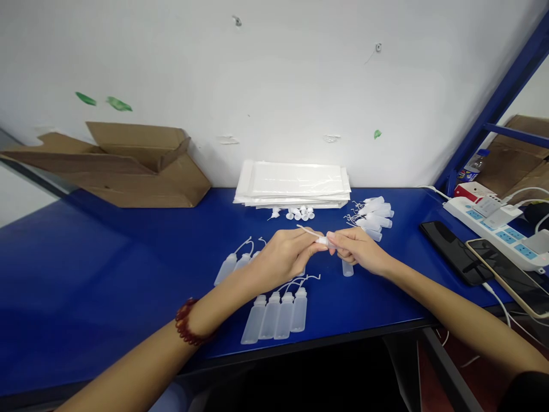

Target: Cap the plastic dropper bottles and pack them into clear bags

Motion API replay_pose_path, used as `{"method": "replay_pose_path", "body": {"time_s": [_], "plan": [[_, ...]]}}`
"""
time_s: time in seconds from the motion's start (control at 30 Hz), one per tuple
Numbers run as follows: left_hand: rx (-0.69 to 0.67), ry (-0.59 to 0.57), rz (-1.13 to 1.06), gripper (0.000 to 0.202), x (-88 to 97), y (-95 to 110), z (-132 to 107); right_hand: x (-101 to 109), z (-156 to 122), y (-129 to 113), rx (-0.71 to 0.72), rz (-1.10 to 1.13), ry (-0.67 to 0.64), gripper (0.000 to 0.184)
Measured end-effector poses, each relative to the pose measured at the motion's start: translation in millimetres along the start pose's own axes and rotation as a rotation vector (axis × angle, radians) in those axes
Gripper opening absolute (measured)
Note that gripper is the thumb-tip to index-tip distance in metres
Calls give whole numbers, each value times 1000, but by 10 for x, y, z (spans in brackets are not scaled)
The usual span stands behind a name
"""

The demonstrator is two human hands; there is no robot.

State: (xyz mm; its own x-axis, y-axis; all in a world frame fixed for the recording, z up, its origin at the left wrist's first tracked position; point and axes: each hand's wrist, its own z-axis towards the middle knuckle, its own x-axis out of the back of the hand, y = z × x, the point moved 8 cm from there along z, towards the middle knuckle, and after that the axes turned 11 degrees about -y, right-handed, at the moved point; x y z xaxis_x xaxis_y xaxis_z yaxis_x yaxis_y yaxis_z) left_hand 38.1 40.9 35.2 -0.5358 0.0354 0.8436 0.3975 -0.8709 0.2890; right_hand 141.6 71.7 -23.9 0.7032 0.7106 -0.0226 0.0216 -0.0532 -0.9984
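Holding a translucent white, thin-spouted plastic bottle [325,242] between them, the left hand [288,252] and right hand [357,247] pinch close together beyond four flat frosted plastic bottles [270,320] beside the left forearm [234,292].

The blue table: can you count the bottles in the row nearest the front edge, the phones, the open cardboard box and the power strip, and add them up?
Front-row bottles: 4
Phones: 2
Open cardboard box: 1
Power strip: 1
Total: 8
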Motion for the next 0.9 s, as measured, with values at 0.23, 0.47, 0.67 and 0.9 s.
{"method": "replay_pose_path", "body": {"time_s": [0.23, 0.47, 0.67, 0.9], "plan": [[114, 40, 60, 23, 68, -159, 15, 190, -60, -221, 81, -370, 195, 51], [405, -34, 152, 26, 83, -825, -112, 706, -309, -616, 36, -1058, 709, 32], [307, -125, 201, 31, -60, -973, -146, 775, -263, -528, -226, -1439, 730, 26], [296, -206, 177, 38, -125, -1059, -149, 681, -288, -591, -108, -1610, 807, 22]]}}
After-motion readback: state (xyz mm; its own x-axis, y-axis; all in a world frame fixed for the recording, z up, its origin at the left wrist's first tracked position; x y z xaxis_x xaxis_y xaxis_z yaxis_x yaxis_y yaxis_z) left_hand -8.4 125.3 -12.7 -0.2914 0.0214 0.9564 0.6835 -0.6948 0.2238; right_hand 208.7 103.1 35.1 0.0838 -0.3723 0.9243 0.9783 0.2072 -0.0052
